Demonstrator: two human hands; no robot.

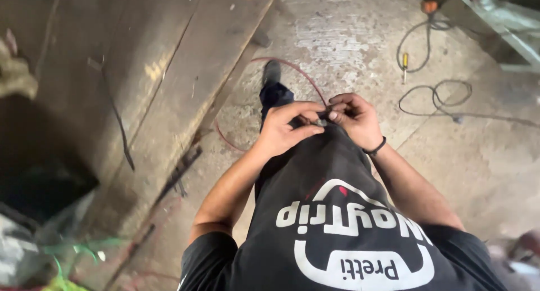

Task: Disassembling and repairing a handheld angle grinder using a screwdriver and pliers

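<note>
Stained concrete floor [349, 38], worn wooden bench [140, 71] left, black cables [436, 97] strewn.

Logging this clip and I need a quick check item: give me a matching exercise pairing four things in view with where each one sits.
Things:
1. yellow-handled screwdriver
2. thin red wire
3. black wristband
4. small grey metal piece

Places:
A. around the right wrist
B. pinched between the left hand and the right hand
C. on the concrete floor beside the looped black cable
D. curving over the floor past the dark shoe

Pairs: 1-C, 2-D, 3-A, 4-B
</note>
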